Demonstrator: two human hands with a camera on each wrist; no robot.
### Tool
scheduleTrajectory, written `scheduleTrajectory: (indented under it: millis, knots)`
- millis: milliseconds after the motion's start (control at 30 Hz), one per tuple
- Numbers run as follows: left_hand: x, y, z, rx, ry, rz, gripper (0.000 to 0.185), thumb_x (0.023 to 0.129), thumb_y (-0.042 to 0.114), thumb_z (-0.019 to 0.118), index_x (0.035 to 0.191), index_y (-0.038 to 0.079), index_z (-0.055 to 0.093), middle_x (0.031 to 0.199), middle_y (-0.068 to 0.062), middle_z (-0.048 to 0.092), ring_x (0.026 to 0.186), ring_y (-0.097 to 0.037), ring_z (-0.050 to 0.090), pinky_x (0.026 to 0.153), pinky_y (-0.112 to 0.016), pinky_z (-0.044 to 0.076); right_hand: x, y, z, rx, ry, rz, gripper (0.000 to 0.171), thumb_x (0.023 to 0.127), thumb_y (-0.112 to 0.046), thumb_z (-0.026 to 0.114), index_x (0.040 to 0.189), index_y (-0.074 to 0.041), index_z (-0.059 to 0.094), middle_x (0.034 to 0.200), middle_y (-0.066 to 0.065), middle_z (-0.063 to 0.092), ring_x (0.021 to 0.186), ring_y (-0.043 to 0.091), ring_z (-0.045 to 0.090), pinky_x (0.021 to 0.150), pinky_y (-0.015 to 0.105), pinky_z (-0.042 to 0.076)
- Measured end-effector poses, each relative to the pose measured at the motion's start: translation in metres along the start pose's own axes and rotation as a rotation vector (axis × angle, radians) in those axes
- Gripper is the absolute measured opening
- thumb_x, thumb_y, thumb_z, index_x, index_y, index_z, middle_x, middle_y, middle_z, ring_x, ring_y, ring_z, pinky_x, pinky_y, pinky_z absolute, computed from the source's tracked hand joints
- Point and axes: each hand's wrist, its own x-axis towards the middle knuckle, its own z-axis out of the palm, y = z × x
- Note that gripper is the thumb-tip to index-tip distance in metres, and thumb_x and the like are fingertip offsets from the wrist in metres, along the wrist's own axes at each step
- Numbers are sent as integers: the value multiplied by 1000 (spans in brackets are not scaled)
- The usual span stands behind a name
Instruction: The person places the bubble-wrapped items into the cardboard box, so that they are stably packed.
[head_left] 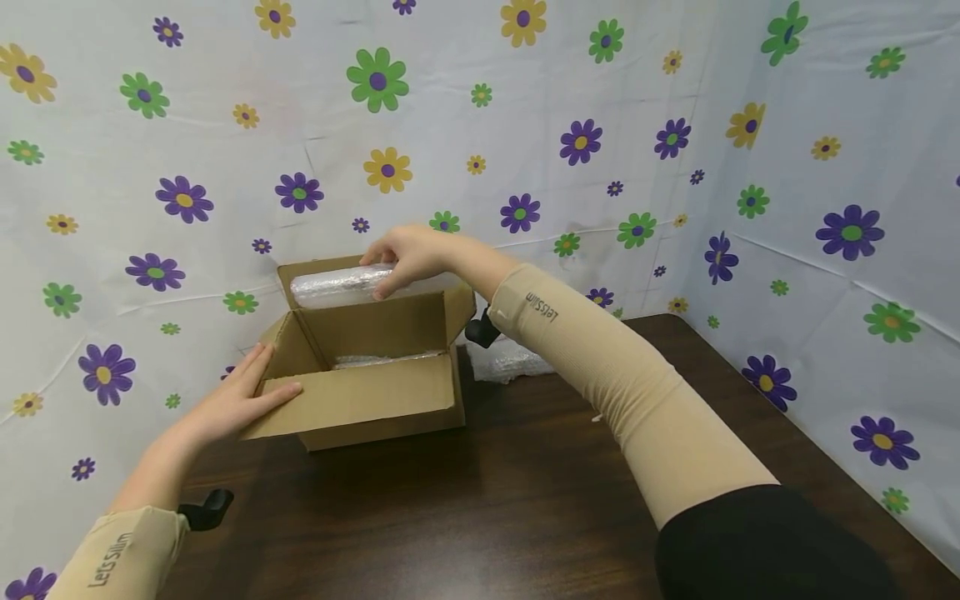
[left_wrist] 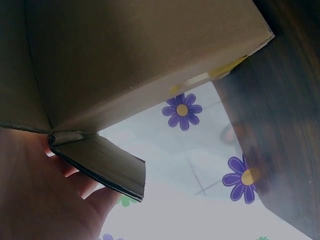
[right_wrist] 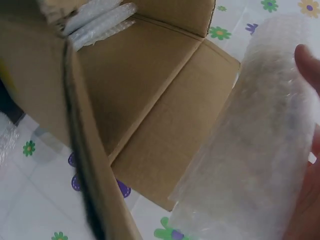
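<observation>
An open cardboard box (head_left: 378, 435) stands on the table with its flaps spread. My left hand (head_left: 232, 406) grips the box at its front left corner, the thumb over the front flap (head_left: 360, 398); in the left wrist view the fingers curl behind a folded flap (left_wrist: 107, 167). Above the back of the box, my right hand (head_left: 414, 252) holds a bubble-wrapped bundle (head_left: 333, 287) between thumb and fingers. The right wrist view shows this bundle (right_wrist: 250, 135) beside the back flap (right_wrist: 180, 120). More bubble wrap (right_wrist: 102, 22) lies inside the box; what it covers is hidden.
Another bubble-wrapped package (head_left: 510, 360) lies on the dark wooden table (head_left: 480, 517), right of the box and partly behind my right arm. A flower-patterned sheet (head_left: 465, 150) hangs close behind the box and along the right side.
</observation>
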Motion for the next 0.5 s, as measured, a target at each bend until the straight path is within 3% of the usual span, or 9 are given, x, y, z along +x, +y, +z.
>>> scheduleTrajectory:
  millis: [233, 500]
  knots:
    - [-1, -1, 1, 4, 3, -4, 94, 96, 48, 54, 153, -3, -1, 156, -30, -8, 141, -51, -5, 102, -74, 9, 16, 2, 8, 5, 0, 88, 63, 83, -36, 77, 140, -20, 54, 139, 5, 52, 126, 17, 47, 103, 29, 39]
    - [0, 0, 0, 12, 9, -7, 94, 96, 49, 54, 154, -1, -1, 157, -29, -7, 141, -52, -2, 101, -75, 11, 31, 3, 17, 14, -26, 124, 63, 87, -31, 74, 143, -16, 49, 145, 4, 48, 132, 20, 44, 106, 30, 36]
